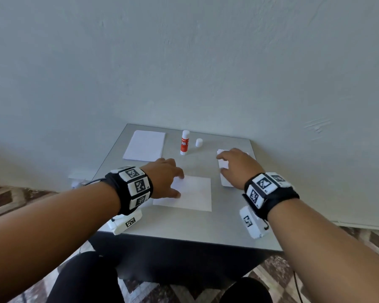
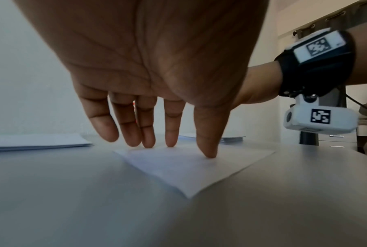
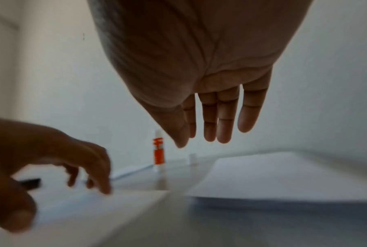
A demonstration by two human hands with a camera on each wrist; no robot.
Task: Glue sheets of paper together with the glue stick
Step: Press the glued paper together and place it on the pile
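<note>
Grey table (image 1: 184, 228), sheet (image 1: 195, 193) under left hand (image 1: 164, 173) fingers (image 2: 207, 150)

Lighting: soft, even daylight, faint shadows. Head view: sharp centre, forearms bowed and blurred at lower edges. Left wrist view: palm backlit, foreground soft. Right wrist view: dim, motion-blurred throughout.

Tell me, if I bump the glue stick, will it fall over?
Probably. The glue stick stands upright, tall and narrow, so a bump would likely tip it. Being round, it might then roll. Its cap is off, so glue might smear the table.
</note>
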